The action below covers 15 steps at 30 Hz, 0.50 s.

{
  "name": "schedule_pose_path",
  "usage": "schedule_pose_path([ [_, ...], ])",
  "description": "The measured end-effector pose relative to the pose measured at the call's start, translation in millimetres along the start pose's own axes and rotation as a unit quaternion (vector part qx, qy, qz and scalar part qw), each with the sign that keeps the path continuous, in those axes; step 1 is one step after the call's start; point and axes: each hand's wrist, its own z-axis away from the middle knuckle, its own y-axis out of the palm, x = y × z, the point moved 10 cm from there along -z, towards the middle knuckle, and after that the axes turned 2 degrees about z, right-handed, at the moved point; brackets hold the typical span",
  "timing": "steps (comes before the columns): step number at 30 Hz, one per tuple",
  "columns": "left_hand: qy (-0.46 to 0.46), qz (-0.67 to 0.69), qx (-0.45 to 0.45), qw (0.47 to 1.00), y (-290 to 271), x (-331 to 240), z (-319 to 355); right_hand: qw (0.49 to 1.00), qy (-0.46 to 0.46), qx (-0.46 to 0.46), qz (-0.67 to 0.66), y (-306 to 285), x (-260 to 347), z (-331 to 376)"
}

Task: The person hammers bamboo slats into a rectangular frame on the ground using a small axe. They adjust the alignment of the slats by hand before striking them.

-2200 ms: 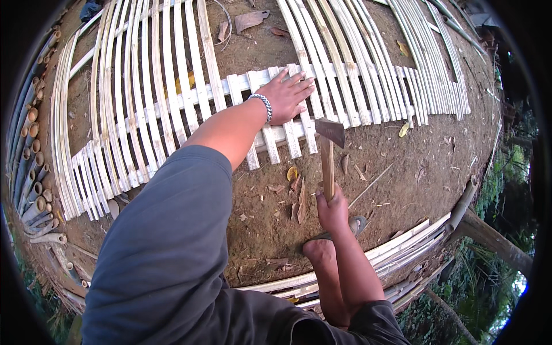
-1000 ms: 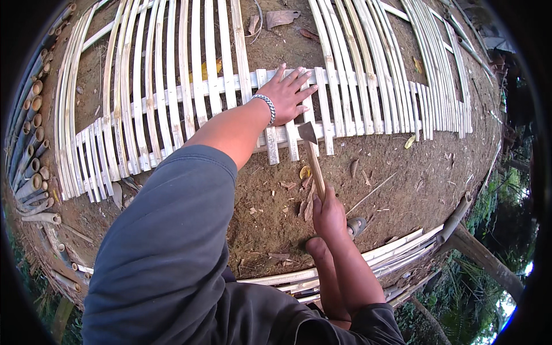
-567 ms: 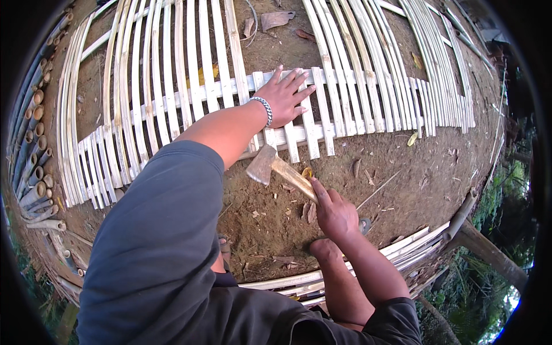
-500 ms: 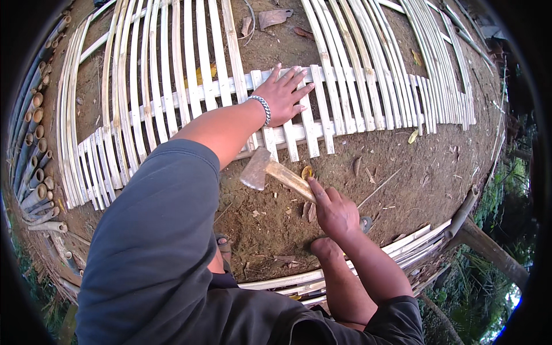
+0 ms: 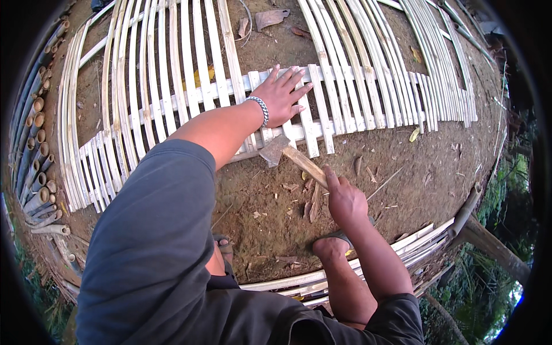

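Bamboo slats [image 5: 190, 109] lie woven into a mat on bare dirt [image 5: 402, 172], filling the upper half of the frame; long strips run up and down, with cross strips passing through them left to right.

Head view: the left hand [image 5: 282, 95] lies flat on the mat at upper centre, fingers spread and palm down, pressing on the cross strips where they meet the upright ones. It holds nothing; its grip is wide, laid open on the slats. A beaded bracelet [image 5: 261, 109] circles the wrist, and the bare forearm runs down to a grey sleeve [image 5: 155, 241] at lower left.

The right hand [image 5: 345, 201] sits at centre right, its grip closed round the wooden handle of a hatchet [image 5: 287, 156]. The handle slants up and to the left, and the dark metal head hangs just below the left hand, at the lower edge of the mat, close to the ends of the slats; whether it touches them I cannot tell.

Wood chips [image 5: 313, 204] litter the dirt beside the right hand. A sandalled foot [image 5: 224, 248] shows at lower centre. More loose strips [image 5: 368, 259] lie along the lower right. Cut bamboo poles [image 5: 34, 149] are stacked at the far left edge, round ends showing.
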Motion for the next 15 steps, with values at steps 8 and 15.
schedule_pose_path([
  [8, -0.005, 0.011, 0.0, 1.0, 1.9, 4.8, 2.3, 0.982, -0.058, -0.09, -0.158, -16.6, 14.2, 22.2],
  [15, -0.001, 0.015, -0.015, 1.0, 4.8, 5.0, 0.3, 0.932, -0.02, -0.131, -0.337, -4.4, 10.1, 26.9],
])
